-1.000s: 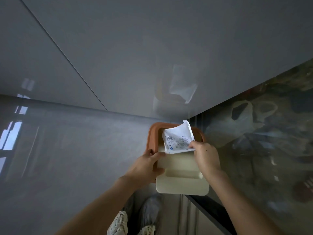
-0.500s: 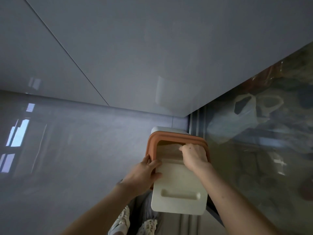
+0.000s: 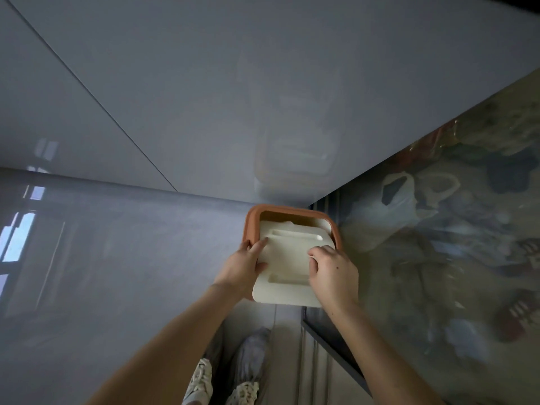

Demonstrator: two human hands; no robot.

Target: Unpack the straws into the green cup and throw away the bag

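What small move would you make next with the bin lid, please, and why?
Probably slide the lid forward onto the orange rim: left hand and right hand grip it, a gap shows at the far side, and its near end overhangs.

One bin (image 3: pixel 252 226), one lid (image 3: pixel 287 258), two hands (image 3: pixel 242 264) (image 3: pixel 333 271)

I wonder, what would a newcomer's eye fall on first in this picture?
First, the cream lid at the centre, lying partly over a bin with an orange rim, in the corner by the wall. The left hand holds the lid's left edge and the right hand rests on its right side, fingers curled. Below, light shoes stand on the floor.
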